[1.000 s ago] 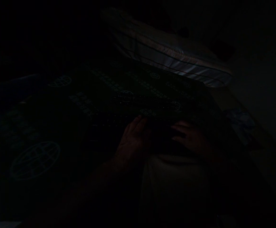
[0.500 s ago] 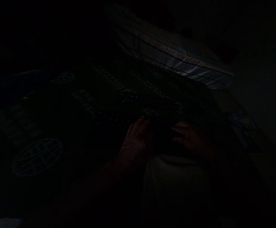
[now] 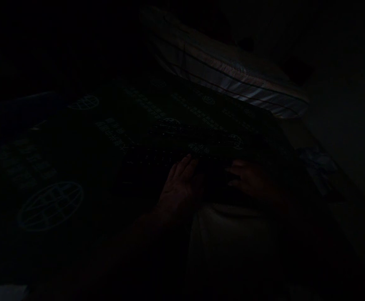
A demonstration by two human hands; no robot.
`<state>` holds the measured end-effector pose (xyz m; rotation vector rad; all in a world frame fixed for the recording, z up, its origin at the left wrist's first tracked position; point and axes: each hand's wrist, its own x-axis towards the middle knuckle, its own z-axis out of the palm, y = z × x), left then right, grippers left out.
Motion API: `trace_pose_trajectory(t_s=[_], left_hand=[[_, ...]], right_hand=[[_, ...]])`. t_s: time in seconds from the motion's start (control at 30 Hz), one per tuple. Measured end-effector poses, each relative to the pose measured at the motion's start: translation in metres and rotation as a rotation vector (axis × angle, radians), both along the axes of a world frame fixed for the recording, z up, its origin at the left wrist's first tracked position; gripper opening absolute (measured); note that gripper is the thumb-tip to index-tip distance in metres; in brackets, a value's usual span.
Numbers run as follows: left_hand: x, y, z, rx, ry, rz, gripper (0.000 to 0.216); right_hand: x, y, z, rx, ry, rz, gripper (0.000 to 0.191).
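Note:
In very dim light, a black keyboard panel, much like the top of a laptop, lies on a dark green printed sheet. My left hand rests flat on it near the middle, fingers stretched forward. Nothing shows in its grasp. Toward the right end of the panel is my right hand, its fingers pointing left with a gap between finger and thumb. Whether it presses on the panel is too dark to tell. Just behind the panel lies another dark strip with small bright dots.
A pale striped cushion or mattress lies along the back. At the left is a dark blue object. Crumpled, light material sits by the right edge. Pale cloth shows below the panel, and a whitish corner at lower left.
The picture is slightly dimmer. Both hands stay in nearly the same place, and the panel has not visibly moved.

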<state>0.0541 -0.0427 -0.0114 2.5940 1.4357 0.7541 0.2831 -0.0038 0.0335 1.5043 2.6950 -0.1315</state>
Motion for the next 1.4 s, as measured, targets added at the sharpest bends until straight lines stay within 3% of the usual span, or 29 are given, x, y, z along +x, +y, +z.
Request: trace_pose_trajectory(t_s=[0.33,0.67,0.9,1.4], left_hand=[[0.002,0.000,0.002,0.004,0.008,-0.002,0.023],[0.035,0.005,0.021,-0.112,0.123,-0.175,0.038],[0.050,0.023,0.014,-0.190,0.166,-0.226,0.046],[0.047,0.023,0.005,-0.144,0.103,-0.225,0.044]], right_hand=[[-0.001,-0.001,0.000,-0.034,0.009,-0.011,0.023],[0.002,-0.003,-0.005,-0.019,0.144,0.018,0.025],[0.007,0.001,-0.009,-0.045,0.184,0.005,0.021],[0.000,-0.002,-0.005,-0.013,0.026,-0.001,0.019]])
